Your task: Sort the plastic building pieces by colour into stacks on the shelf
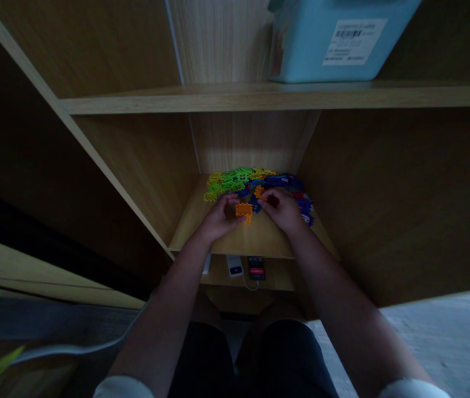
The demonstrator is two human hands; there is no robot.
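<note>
My left hand (222, 216) pinches a joined orange piece of interlocking plastic tiles (244, 210) by its left and lower side, just above the shelf board. To its right, my right hand (283, 208) grips a smaller orange interlocking tile (259, 192) between thumb and fingers. The two orange pieces are apart. Behind both hands lies a pile of flat notched tiles: green ones (237, 179) and yellow ones at the left and back, blue ones (287, 181) with some red at the right. My right hand hides part of the blue tiles.
The work is inside a wooden cabinet compartment, with an upper shelf (218, 102) above the hands. A light blue container (301, 55) with a label stands up there. Below, a white device (234, 266) and a phone (256, 268) with a cable lie on a lower shelf.
</note>
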